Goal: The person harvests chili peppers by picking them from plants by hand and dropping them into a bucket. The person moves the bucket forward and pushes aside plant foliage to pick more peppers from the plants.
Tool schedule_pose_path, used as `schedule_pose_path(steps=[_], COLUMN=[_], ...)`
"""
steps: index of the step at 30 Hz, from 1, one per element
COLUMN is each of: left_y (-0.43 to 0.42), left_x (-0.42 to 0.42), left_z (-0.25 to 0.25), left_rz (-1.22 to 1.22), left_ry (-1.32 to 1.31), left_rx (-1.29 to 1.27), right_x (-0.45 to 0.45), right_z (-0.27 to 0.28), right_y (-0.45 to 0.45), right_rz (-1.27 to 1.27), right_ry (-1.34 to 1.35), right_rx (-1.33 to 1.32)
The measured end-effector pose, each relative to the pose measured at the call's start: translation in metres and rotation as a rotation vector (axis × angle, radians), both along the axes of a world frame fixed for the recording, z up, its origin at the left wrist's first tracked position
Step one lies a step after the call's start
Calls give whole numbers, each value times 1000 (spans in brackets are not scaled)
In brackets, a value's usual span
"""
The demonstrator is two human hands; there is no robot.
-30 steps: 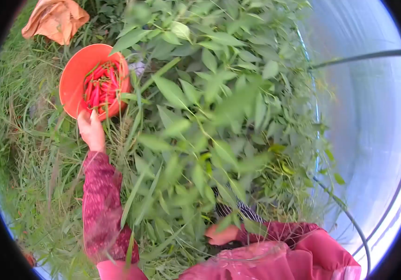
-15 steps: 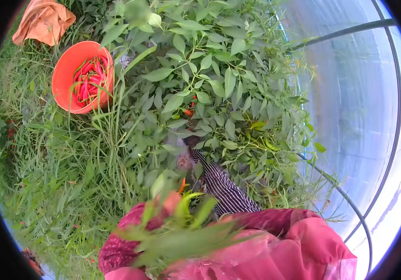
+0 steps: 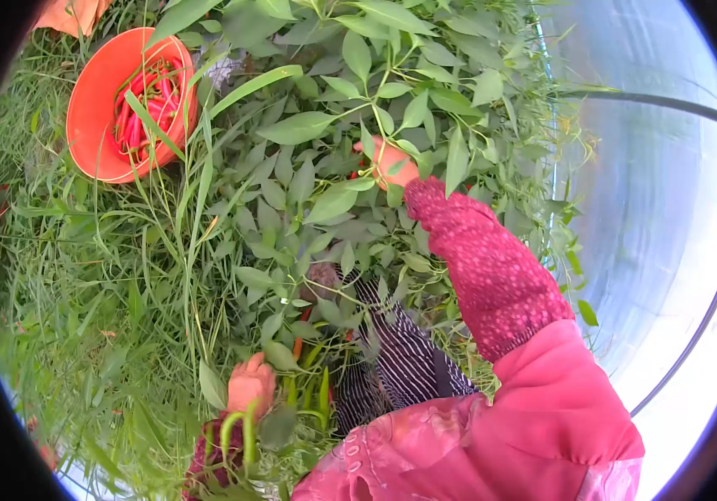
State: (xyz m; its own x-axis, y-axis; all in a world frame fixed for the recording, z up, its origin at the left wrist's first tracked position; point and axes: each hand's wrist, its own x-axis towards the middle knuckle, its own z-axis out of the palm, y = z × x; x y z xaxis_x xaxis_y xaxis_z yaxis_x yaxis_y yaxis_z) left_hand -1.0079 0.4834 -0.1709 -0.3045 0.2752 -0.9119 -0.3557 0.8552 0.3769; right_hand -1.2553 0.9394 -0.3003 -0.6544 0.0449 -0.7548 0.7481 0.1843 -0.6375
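Note:
My right hand (image 3: 389,163) reaches into the upper leaves of a pepper plant (image 3: 300,128). A finger stretches left, and leaves cover part of the hand. Just beside the fingertips shows a bit of red pepper (image 3: 353,174); I cannot see a grip on it. Lower left, my left hand (image 3: 252,386) is closed, its fingers curled beside leaves. What it holds, if anything, is hidden. Close to it hang green peppers (image 3: 324,391) and an orange-red pepper (image 3: 298,344).
An orange-red bucket (image 3: 87,104) holding several red peppers (image 3: 148,108) stands in the grass at upper left. Orange cloth (image 3: 75,15) lies beyond it. Plastic sheeting (image 3: 642,184) on a dark curved pipe (image 3: 659,100) rises at right. Striped trousers (image 3: 413,355) show among the plants.
My right arm has stretched up and forward into the plant. My left hand is now clearer, lower and farther left. The view has shifted, with the bucket nearer the upper left edge.

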Motion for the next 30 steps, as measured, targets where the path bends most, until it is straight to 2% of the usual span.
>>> schedule_pose_path(steps=[2, 3, 5, 6, 8, 9, 10, 12, 13, 15, 16, 18, 19, 21, 24, 25, 26, 28, 29, 30], left_y=[73, 84, 97, 96, 89, 76, 59, 22, 0, -38, -42, -49, -48, -38, -13, -12, -7, 3, 5, 7], left_x=[-72, -79, -88, -90, -87, -76, -61, -27, -11, 10, 12, 16, 19, 33, 33, 46, 44, 33, 25, 11], left_z=[61, 73, 86, 87, 88, 84, 71, 54, 55, 51, 47, 38, 37, 44, 63, 63, 66, 71, 75, 73], left_rz=[-396, -392, -124, -117, -749, -832, -831, -932, -930, -739, -734, -1203, -1196, -1380, -1344, -1194, -1192, -865, -699, -701], left_ry=[482, 471, -153, -158, -369, -411, -408, -618, -620, -141, -143, -162, -159, -52, -133, -15, -23, -178, -64, -66], left_rx=[217, 213, 489, 487, 419, 364, 362, 177, 175, 325, 325, 394, 391, 303, 291, 272, 278, 276, 293, 294], right_x=[17, 14, 2, -1, -20, -18, -14, 1, -1, -19, -19, -16, -15, 0, 19, 26, 24, 13, -3, 19], right_z=[-128, -138, -133, -118, -27, -32, -34, -30, -26, -11, -9, -2, -9, -37, -82, -97, -82, -37, 0, -33], right_y=[15, 14, 6, 9, 6, 7, 11, 21, 20, 15, 11, 8, 9, 14, 25, 25, 17, -3, -26, -32], right_rz=[598, 603, 2, 6, 693, 588, 589, 513, 513, 566, 593, 606, 613, 635, 631, 674, 678, 549, 911, 782], right_ry=[899, 894, 898, 892, 277, 255, 259, 480, 481, 123, -64, -60, -54, -54, -51, 112, 103, 333, 476, 564], right_rx=[1038, 1028, 33, 29, 716, 626, 626, 660, 657, 567, 516, 536, 525, 497, 474, 624, 620, 553, 771, 777])
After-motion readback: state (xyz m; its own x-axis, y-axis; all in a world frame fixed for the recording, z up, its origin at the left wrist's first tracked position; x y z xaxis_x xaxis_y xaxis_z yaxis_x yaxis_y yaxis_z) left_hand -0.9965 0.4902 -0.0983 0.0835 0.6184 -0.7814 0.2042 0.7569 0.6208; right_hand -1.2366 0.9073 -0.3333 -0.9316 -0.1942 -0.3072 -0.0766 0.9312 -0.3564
